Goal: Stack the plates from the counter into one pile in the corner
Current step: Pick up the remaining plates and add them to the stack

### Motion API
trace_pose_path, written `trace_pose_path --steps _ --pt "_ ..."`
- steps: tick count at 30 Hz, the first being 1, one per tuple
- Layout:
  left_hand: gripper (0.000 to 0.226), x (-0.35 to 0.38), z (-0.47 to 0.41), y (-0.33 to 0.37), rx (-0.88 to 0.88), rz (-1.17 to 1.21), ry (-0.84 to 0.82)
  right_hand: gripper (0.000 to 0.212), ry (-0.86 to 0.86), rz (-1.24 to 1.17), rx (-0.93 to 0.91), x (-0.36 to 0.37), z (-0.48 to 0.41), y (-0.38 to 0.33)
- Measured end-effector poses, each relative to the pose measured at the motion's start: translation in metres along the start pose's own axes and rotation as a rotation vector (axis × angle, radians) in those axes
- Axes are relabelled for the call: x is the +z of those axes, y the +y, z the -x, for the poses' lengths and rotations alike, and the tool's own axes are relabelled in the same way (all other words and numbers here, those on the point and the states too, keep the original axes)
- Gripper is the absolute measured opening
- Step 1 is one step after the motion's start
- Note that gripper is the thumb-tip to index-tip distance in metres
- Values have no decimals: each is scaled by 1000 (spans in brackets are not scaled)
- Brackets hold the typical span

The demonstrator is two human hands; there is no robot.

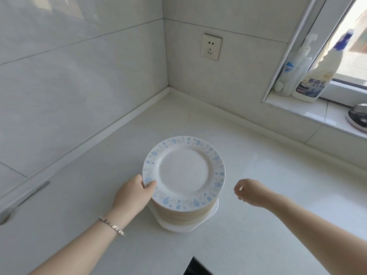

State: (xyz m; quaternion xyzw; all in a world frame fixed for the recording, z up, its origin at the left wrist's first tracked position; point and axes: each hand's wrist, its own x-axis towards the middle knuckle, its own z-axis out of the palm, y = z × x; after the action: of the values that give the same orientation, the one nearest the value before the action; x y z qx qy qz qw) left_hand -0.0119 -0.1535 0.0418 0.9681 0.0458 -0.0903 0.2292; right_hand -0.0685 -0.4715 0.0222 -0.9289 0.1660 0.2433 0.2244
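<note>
- My left hand (133, 195) grips the near-left rim of the top plate (184, 171); the thumb lies on the blue-flowered border and the fingers curl under the edge.
- That plate sits on a pile of plates (184, 214), which stands on a white square dish (214, 211).
- The pile stands on the white counter (268, 175), out from the wall corner rather than pushed into it.
- My right hand (248, 192) hovers just right of the pile, fingers loosely curled, holding nothing and touching nothing.
- A bracelet (112, 225) circles my left wrist.
- A wall socket (211, 46) sits above the corner.
- Two cleaning bottles (315, 76) stand on the window sill (309, 114) to the right.
</note>
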Motion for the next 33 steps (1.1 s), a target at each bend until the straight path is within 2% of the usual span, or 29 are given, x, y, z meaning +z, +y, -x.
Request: trace_pose_path --steps 2,5,7,11,14,17,19,21,23,26,29,33 --pt "31 5 -3 1 -48 128 3 17 0 0 1 1 0 1" --pt "62 16 -2 9 -123 637 -91 20 -15 2 16 6 0 2" --pt "71 22 1 15 -107 713 -83 21 -21 11 19 9 1 1" --pt "76 24 0 16 -83 473 -33 22 -21 -8 32 9 2 2" --pt "76 16 1 29 -16 29 7 22 -9 -32 48 9 4 6" --pt "66 11 9 57 246 -209 68 21 4 -81 80 9 10 15" --pt "49 14 17 83 511 -184 48 20 12 -121 110 12 19 25" --pt "29 23 28 115 691 -99 -35 20 25 -146 152 16 31 39" --pt "22 36 42 148 734 -74 -188 19 31 -165 201 21 47 57" --pt "24 67 67 193 808 -190 -432 17 48 -224 281 30 74 91" --pt "26 99 97 230 938 -306 -545 23 105 -285 388 34 106 132" --pt "27 145 148 275 1027 -381 -678 27 175 -381 503 40 158 196"
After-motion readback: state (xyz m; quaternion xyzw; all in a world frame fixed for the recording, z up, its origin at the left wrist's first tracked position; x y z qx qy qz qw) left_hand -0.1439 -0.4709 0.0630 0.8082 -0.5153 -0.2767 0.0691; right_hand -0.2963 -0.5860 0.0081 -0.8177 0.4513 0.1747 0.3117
